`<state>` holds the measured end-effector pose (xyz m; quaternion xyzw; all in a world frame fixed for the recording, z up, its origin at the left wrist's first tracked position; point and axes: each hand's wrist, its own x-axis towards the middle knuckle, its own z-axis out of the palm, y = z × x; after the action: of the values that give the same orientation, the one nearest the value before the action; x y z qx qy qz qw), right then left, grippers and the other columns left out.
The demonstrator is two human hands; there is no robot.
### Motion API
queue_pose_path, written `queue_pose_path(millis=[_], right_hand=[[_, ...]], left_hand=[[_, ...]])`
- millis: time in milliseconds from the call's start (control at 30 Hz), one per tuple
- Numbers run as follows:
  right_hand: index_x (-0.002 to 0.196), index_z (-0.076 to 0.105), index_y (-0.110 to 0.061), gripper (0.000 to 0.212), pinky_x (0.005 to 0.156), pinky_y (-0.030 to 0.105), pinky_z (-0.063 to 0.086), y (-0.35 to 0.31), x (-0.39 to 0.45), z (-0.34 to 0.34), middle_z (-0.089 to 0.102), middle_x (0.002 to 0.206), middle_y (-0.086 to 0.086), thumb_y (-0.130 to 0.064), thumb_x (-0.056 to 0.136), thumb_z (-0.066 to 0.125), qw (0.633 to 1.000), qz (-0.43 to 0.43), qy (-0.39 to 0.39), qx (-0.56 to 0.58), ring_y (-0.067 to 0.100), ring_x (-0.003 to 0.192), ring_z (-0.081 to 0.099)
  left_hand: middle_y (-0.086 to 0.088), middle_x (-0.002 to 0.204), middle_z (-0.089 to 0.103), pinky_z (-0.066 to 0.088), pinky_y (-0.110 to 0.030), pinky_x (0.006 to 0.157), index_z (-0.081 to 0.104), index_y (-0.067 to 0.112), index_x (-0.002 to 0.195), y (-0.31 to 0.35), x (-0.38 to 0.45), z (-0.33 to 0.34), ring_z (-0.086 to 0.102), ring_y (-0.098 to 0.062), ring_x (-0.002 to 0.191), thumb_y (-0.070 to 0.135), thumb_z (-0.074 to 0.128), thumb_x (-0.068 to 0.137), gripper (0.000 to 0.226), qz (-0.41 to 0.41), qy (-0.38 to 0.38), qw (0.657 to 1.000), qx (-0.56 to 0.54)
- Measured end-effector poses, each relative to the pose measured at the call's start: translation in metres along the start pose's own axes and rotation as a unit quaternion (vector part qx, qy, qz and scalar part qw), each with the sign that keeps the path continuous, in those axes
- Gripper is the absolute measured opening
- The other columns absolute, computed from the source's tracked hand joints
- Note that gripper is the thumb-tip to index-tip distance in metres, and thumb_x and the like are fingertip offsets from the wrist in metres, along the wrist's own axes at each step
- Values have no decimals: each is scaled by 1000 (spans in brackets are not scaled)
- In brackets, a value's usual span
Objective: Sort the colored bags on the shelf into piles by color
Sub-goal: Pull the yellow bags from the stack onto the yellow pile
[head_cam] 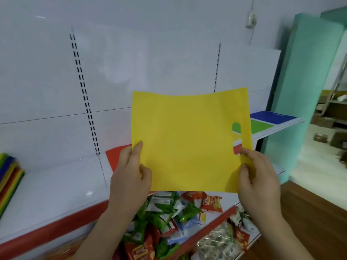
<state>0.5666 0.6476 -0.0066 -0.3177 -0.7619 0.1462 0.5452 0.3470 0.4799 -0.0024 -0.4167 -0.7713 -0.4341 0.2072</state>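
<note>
yellow bag point(189, 139) pinched by left hand point(131, 171) and right hand point(259, 177) | red bag point(117, 156) at 9 o'clock | could be dropped on it (loose pinch)

Single head-worn wide-angle view, looking forward and slightly down from standing height, facing the white shelf back panel point(169, 53) close up, both hands point(129, 171) sitting near the lens at lower centre, lower snack shelf point(212, 220) showing beneath, edges bending
</note>
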Motion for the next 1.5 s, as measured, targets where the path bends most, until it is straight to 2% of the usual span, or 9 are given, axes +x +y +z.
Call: queue_pose_path(millis=[167,267,367,567,733,1000,1067,1233,1500], right_hand=[[126,58,-18,34,85,25,38,49,30,-5,53,119,-7,-5,95,51,1000,18,22,-6,-3,102,43],[124,58,-21,34,82,27,40,81,56,4,50,115,-13,-5,95,51,999,22,28,-11,1,99,46],[124,60,-17,33,83,26,38,112,86,17,52,115,-11,-5,95,50,999,19,37,-30,0,98,46],[126,59,-14,33,90,28,39,163,164,46,55,123,-2,-7,95,51,998,7,33,-50,9,106,49],[125,60,-14,34,89,24,37,208,203,83,56,121,0,-5,93,53,999,-5,6,-33,2,102,45],[119,65,-12,33,81,21,37,275,259,141,60,119,1,1,90,55,995,-32,-93,22,15,97,57],[120,65,-13,33,80,20,35,290,272,151,61,119,1,0,90,56,991,-35,-128,28,11,95,54],[127,61,-8,37,88,24,38,322,290,172,58,126,6,-5,90,57,971,-67,-230,23,23,106,56],[134,56,-10,44,96,34,41,344,308,196,57,128,7,-17,90,59,932,-94,-350,-24,27,113,53]], left_hand=[[6,137,38,49,-34,59,37,22,147,24,25,56,51,-5,65,9,53,91,60,8,-10,1000,-19],[5,135,40,48,-38,55,43,20,144,32,46,98,50,-8,61,6,55,89,58,11,-11,999,-33],[6,133,40,43,-32,50,49,19,137,36,73,139,48,-9,55,4,55,88,51,21,-8,998,-56],[11,136,32,41,-29,49,42,21,141,40,126,207,47,-9,52,11,53,91,52,6,-10,999,-44],[9,137,29,40,-28,54,42,19,142,35,148,244,49,-5,56,11,55,89,55,-29,-24,999,3],[5,145,28,48,-36,61,42,20,143,44,167,287,55,-12,66,9,52,90,55,-100,-26,991,82],[1,146,31,49,-37,63,42,17,143,49,167,299,57,-17,73,8,53,89,56,-118,-22,987,107],[-6,136,44,45,-36,75,46,12,141,56,163,324,57,-29,102,5,54,87,55,-178,-9,971,157],[-7,135,46,47,-39,82,46,11,142,48,158,347,55,-30,111,11,50,92,50,-237,-50,939,245]])
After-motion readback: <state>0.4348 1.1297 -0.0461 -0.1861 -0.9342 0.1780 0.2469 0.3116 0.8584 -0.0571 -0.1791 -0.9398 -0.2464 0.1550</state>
